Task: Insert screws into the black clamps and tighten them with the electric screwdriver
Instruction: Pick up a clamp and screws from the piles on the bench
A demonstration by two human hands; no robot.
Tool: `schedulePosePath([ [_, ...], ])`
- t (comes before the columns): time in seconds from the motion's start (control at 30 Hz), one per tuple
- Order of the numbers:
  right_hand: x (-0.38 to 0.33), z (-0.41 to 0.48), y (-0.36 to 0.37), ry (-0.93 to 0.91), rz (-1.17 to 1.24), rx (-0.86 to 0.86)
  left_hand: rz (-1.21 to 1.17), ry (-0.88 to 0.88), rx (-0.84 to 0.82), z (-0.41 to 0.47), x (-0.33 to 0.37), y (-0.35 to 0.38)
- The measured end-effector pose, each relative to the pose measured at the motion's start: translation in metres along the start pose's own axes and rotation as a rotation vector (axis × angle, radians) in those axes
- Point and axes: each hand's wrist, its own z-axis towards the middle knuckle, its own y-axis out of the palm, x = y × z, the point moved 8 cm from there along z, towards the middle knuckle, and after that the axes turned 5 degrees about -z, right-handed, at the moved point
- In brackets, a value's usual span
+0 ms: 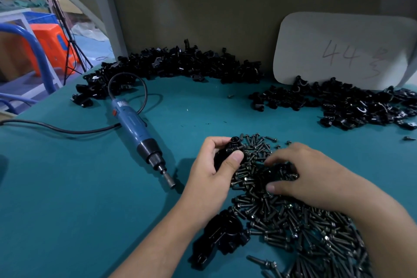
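Left hand: fingers and thumb curled round a black clamp, held at the left edge of the screw pile. Most of the clamp body is hidden behind thumb and palm. Right hand is palm-down on the pile with fingers bent into the screws and tips buried among dark parts (a dark lump under them, clamp or screws, unclear). Cannot tell whether it pinches anything. The pile runs off the bottom edge, and the right forearm covers part of it. Loose clamps lie beside the left forearm, blurred, count unclear. Electric screwdriver lies flat on the teal table left of the hands, untouched. Its cable exits frame left. Back clamp heap sits against the wall. Right clamp heap is cut off by the right edge. White card behind it reads "44"; further marks illegible.
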Motion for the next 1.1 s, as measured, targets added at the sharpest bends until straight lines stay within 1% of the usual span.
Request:
schedulePosePath([
  [0.1, -0.005, 0.001, -0.001, 0.019, 0.047, 0.034, -0.065, -0.018, 0.012, 0.001, -0.001, 0.000],
  [0.17, -0.006, 0.002, -0.003, 0.016, 0.055, 0.057, -0.155, -0.041, 0.008, 0.001, -0.002, 0.002],
  [0.3, -0.001, 0.003, -0.005, 0.030, 0.061, 0.089, -0.457, -0.114, 0.042, 0.001, 0.000, 0.003],
  [0.37, 0.000, 0.003, -0.001, 0.036, 0.044, 0.046, -0.659, -0.198, 0.051, 0.000, -0.001, 0.004],
  [0.43, 0.001, 0.002, 0.000, 0.061, 0.023, 0.019, -0.843, -0.279, 0.015, -0.002, 0.000, 0.008],
  [0.5, 0.002, 0.001, -0.003, 0.078, 0.041, 0.048, -0.937, -0.339, -0.029, -0.005, 0.003, 0.012],
  [0.63, 0.008, 0.003, -0.003, 0.104, 0.042, 0.062, -0.994, -0.419, -0.072, -0.009, 0.003, 0.015],
  [0.7, 0.008, 0.002, -0.009, 0.104, 0.118, 0.113, -1.018, -0.433, -0.080, -0.009, 0.003, 0.016],
  [0.77, 0.005, -0.001, -0.021, 0.044, 0.256, 0.202, -1.023, -0.433, -0.087, -0.009, 0.002, 0.015],
  [0.87, -0.012, -0.009, -0.038, -0.135, 0.644, 0.298, -1.009, -0.422, -0.124, -0.009, 0.003, 0.016],
  [0.9, -0.019, -0.012, -0.041, -0.188, 0.752, 0.313, -1.013, -0.420, -0.135, -0.009, 0.003, 0.017],
  [0.93, -0.024, -0.014, -0.044, -0.231, 0.807, 0.333, -1.017, -0.420, -0.146, -0.009, 0.002, 0.017],
  [1.0, -0.032, -0.016, -0.047, -0.277, 0.808, 0.373, -1.018, -0.415, -0.170, -0.008, 0.002, 0.019],
  [1.1, -0.040, -0.018, -0.048, -0.305, 0.736, 0.391, -1.004, -0.398, -0.210, -0.008, 0.003, 0.021],
])
